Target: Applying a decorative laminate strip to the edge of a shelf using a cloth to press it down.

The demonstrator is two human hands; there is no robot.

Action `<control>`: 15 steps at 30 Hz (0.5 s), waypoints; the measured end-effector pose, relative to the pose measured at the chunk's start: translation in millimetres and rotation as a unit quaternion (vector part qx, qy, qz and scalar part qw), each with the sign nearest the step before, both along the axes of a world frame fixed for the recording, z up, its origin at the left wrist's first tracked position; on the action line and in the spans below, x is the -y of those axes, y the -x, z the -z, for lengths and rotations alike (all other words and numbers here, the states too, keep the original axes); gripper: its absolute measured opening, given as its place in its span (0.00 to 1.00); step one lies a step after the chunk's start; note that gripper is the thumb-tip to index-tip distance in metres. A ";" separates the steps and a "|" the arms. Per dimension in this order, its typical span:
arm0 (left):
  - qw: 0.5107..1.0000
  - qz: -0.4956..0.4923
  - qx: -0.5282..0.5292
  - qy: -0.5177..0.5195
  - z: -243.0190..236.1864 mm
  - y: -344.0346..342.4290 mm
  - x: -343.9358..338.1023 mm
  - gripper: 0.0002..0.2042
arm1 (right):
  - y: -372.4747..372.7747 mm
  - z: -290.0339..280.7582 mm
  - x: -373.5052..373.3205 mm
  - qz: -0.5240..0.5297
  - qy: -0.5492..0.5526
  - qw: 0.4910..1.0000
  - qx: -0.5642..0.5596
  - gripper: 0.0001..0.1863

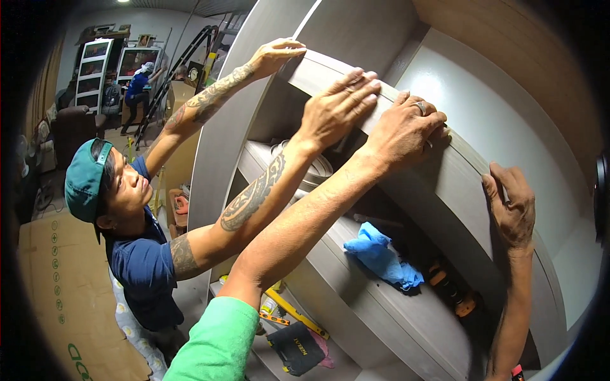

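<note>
Gripping a grey wood-grain panel (452, 170), the person's left hand (403, 132) and right hand (512, 206) curl over its edge above a compartment (416, 312) containing crumpled blue cloth (380, 255) and an orange-black drill (450, 289).

Long panel (460, 170), pale grey with faint wood-like grain. The piece extends across the cabinet (219, 136) from the far left to the near right, above a shadowed opening. A fine line runs lengthwise beside its upper edge; whether it is fastened cannot be told.
</note>
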State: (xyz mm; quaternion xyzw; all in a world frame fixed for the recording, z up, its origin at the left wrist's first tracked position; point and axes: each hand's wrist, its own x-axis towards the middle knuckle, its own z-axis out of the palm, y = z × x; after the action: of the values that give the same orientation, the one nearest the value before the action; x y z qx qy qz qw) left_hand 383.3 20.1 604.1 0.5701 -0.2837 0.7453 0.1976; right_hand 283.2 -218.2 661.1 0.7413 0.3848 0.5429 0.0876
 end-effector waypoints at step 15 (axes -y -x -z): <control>0.993 0.102 0.054 -0.014 -9.7 -17.4 -12.3 0.10 | 6.6 15.9 -13.9 0.038 -0.056 0.998 0.019 0.12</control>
State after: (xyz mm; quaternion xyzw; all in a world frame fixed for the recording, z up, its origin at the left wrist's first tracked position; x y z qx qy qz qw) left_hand 400.7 32.4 613.8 0.5001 -0.3611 0.7466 0.2492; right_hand 276.7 -204.4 645.2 0.7490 0.3233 0.5736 0.0740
